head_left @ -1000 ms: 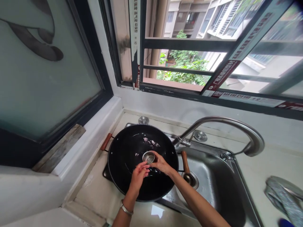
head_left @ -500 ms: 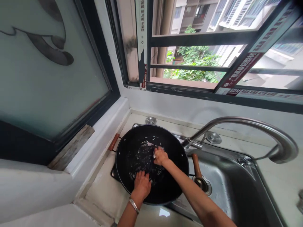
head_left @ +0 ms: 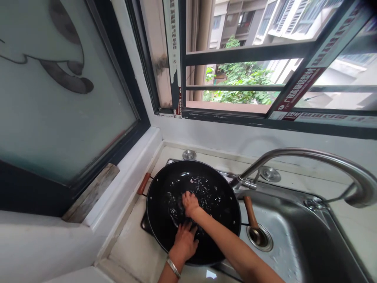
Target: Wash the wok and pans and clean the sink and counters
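A large black wok (head_left: 218, 236) with wooden handles stands at the left of the sink, with rippling water in its bowl. My right hand (head_left: 191, 204) is down in the wok near its middle, the fingers curled and closed; what they hold, if anything, is hidden beneath them. Just below it, my left hand (head_left: 185, 240), with a silver bracelet at the wrist, reaches over the near rim. Its fingers are spread apart, the tips lying at the wok's inner surface, and it holds nothing that I can see.
Right of the wok lies the steel sink (head_left: 282, 220), its drain (head_left: 266, 241) beside one wok handle. A curved faucet (head_left: 294, 153) arches over the basin. Metal strainers stand along the back ledge. A window (head_left: 235, 114) and a frosted pane (head_left: 59, 129) border the counter.
My right hand has moved left and toward me inside the wok, closer to my left hand. The water swirls differently. The whole view has shifted slightly.
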`<state>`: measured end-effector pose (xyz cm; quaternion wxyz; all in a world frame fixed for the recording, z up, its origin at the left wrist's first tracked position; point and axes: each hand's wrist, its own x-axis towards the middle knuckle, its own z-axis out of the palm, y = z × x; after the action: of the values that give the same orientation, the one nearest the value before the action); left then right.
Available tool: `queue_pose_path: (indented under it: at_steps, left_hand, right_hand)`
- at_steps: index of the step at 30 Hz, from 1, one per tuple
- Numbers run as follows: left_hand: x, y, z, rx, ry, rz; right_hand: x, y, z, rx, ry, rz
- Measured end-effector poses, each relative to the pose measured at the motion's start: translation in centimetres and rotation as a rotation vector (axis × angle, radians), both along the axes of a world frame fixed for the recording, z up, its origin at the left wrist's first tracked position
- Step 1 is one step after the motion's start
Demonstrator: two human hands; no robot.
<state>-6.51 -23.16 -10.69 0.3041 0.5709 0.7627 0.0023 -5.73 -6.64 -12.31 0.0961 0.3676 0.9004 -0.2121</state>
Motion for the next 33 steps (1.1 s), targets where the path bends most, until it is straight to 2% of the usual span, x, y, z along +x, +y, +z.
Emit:
queue_pose_path:
  at_steps: [5, 7, 10, 15, 18, 21, 23, 25, 27, 31, 33]
  left_hand:
    - [0.3, -0.6, 0.9, 0.006, 0.066, 0.037]
    - [0.2, -0.9, 1.0, -0.015, 0.075, 0.031]
    - [-0.1, -1.3, 0.5, -0.010, 0.077, 0.020]
    - [-0.7, -1.8, -0.4, -0.001, 0.141, 0.042]
    - [-0.7, -1.9, 0.0, -0.001, 0.125, 0.048]
    - [-0.8, -1.9, 1.1, 0.020, 0.102, 0.022]
    - [-1.1, -2.0, 1.6, 0.026, 0.107, -0.001]
    - [-1.7, -2.2, 1.4, 0.066, 0.114, -0.026]
    - [-2.3, -2.4, 0.5, 0.114, 0.109, -0.054]
    - [-3.0, -3.4, -1.4, 0.222, 0.158, -0.115]
    - [-3.1, -4.1, -1.9, 0.272, 0.207, -0.136]
  right_hand:
    - [0.4, 0.6, -0.5, 0.020, -0.119, -0.097]
    - [0.5, 0.4, -0.5, 0.028, -0.110, -0.095]
    - [0.7, 0.1, -0.1, 0.017, -0.067, -0.065]
    - [1.1, -0.4, 0.8, 0.054, -0.040, -0.147]
    - [1.2, -0.6, 2.7, -0.007, 0.008, -0.080]
    - [1.9, -0.2, 6.4, -0.012, 0.087, -0.050]
    - [2.4, -0.2, 9.0, 0.032, 0.198, -0.077]
    - [2.7, -0.6, 10.2, 0.053, 0.416, -0.122]
    - [2.7, -1.1, 9.7, 0.002, 0.463, -0.159]
    - [4.0, -1.3, 5.9, -0.042, 0.181, -0.264]
    - [5.1, -0.4, 4.3, -0.021, 0.155, -0.314]
